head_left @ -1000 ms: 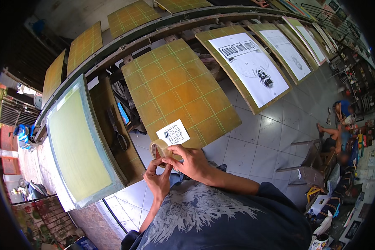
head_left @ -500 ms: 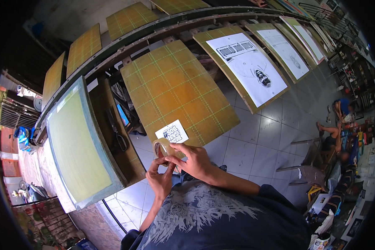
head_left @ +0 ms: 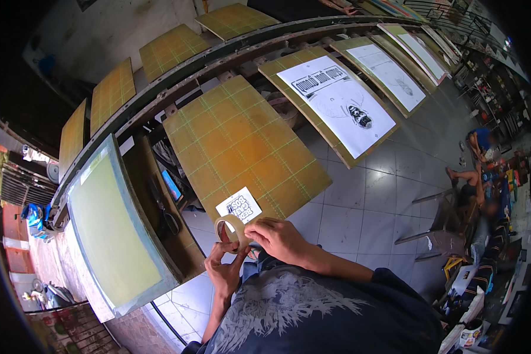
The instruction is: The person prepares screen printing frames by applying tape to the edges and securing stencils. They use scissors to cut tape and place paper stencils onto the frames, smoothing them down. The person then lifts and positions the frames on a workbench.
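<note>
Close in front of my body, I hold a roll of clear packing tape (head_left: pixel 238 231) with its ring tilted toward the left. My left hand (head_left: pixel 223 271) grips its lower side, with fingers and thumb closed on the ring. On the roll's right side, my right hand (head_left: pixel 280 241) is closed, its curled fingertips pressed to the tape's outer surface. Whether a loose tape end is pinched there is hidden. Just beyond the roll, a small white card with black lettering (head_left: pixel 239 202) lies on the near edge of a brown board marked with green grid lines (head_left: pixel 242 141).
To the left stands a framed printing screen (head_left: pixel 115 224), with scissors (head_left: pixel 170 221) on a board beside it. Boards bearing printed sheets (head_left: pixel 339 106) line the rack at right. A plastic chair (head_left: pixel 436 239) and a seated person (head_left: pixel 472 180) are farther right.
My right hand has shifted from beside my left thumb to the roll's right side, and its fingers have curled in. The roll shows more fully. The whole view has shifted slightly.
</note>
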Demonstrator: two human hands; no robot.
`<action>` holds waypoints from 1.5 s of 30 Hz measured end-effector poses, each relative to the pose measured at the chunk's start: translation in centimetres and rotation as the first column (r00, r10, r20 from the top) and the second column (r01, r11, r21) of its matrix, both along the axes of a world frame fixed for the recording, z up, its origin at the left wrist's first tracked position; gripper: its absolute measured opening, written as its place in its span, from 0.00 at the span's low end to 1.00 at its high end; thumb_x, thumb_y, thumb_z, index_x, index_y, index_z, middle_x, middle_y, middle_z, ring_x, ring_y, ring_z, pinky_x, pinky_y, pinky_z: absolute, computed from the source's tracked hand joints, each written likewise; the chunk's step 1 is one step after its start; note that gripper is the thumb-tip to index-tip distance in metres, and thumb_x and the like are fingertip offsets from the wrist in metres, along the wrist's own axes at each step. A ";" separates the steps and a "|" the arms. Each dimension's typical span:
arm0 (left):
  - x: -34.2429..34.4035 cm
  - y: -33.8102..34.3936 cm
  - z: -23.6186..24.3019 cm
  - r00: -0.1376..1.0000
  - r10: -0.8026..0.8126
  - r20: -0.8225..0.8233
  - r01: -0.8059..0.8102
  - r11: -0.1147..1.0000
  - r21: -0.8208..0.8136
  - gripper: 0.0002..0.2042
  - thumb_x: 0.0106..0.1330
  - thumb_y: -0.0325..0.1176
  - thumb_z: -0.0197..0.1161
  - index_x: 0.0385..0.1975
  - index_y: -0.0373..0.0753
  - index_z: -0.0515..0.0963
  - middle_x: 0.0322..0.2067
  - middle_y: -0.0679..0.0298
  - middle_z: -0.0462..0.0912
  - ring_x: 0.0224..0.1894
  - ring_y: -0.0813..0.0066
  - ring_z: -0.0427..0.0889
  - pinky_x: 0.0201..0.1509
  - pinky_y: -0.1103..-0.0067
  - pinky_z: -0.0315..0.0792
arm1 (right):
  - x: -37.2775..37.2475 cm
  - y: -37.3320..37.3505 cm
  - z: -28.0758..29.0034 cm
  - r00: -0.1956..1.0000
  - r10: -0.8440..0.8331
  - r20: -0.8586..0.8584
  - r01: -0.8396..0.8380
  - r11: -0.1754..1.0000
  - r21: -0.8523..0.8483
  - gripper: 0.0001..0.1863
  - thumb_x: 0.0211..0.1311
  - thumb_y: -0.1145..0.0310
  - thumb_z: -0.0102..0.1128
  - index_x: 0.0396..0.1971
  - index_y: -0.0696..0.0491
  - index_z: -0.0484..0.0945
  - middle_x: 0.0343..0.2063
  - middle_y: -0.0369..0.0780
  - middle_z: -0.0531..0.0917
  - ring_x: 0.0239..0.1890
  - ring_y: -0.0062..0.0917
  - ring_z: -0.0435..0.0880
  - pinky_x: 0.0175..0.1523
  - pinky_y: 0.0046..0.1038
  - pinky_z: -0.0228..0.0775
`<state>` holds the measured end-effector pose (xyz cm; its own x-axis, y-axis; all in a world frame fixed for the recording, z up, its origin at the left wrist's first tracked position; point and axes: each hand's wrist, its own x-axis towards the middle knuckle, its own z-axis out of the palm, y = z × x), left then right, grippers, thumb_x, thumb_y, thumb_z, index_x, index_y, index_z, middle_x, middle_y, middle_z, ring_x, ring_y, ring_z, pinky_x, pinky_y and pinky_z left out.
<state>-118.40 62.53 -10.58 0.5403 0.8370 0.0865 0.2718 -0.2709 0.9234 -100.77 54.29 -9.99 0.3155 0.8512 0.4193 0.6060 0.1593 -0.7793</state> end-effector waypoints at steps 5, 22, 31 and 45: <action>0.1 0.5 1.0 0.997 -0.077 -0.032 0.078 0.996 0.036 0.12 0.52 0.23 0.81 0.32 0.32 0.83 0.30 0.64 0.85 0.34 0.77 0.81 0.44 0.77 0.75 | 0.1 -0.3 0.3 0.984 0.017 0.178 -0.011 0.999 -0.036 0.06 0.68 0.73 0.61 0.39 0.54 0.73 0.30 0.43 0.82 0.34 0.38 0.85 0.37 0.38 0.79; 1.5 0.1 1.6 0.991 0.033 0.130 -0.014 0.990 -0.143 0.10 0.56 0.23 0.78 0.36 0.31 0.84 0.34 0.65 0.86 0.38 0.80 0.80 0.48 0.80 0.74 | -0.2 0.7 1.2 0.987 -0.128 0.099 0.107 0.976 0.191 0.16 0.59 0.66 0.75 0.44 0.54 0.81 0.32 0.41 0.89 0.31 0.32 0.90 0.34 0.30 0.81; -0.1 0.4 1.8 0.998 0.050 0.040 -0.047 0.996 -0.070 0.10 0.56 0.24 0.79 0.35 0.33 0.85 0.32 0.67 0.86 0.36 0.81 0.80 0.47 0.80 0.74 | -0.5 0.8 1.6 0.997 0.024 0.070 -0.026 0.999 0.019 0.11 0.62 0.66 0.72 0.37 0.55 0.81 0.33 0.40 0.89 0.33 0.32 0.90 0.34 0.29 0.81; 0.3 1.0 1.3 0.998 0.041 0.047 -0.039 0.999 -0.029 0.10 0.54 0.22 0.79 0.34 0.32 0.84 0.33 0.66 0.85 0.37 0.80 0.80 0.47 0.79 0.73 | -0.9 1.5 0.9 0.993 -0.122 -0.004 0.122 0.990 0.072 0.08 0.63 0.68 0.71 0.39 0.53 0.84 0.32 0.40 0.89 0.31 0.33 0.90 0.34 0.30 0.80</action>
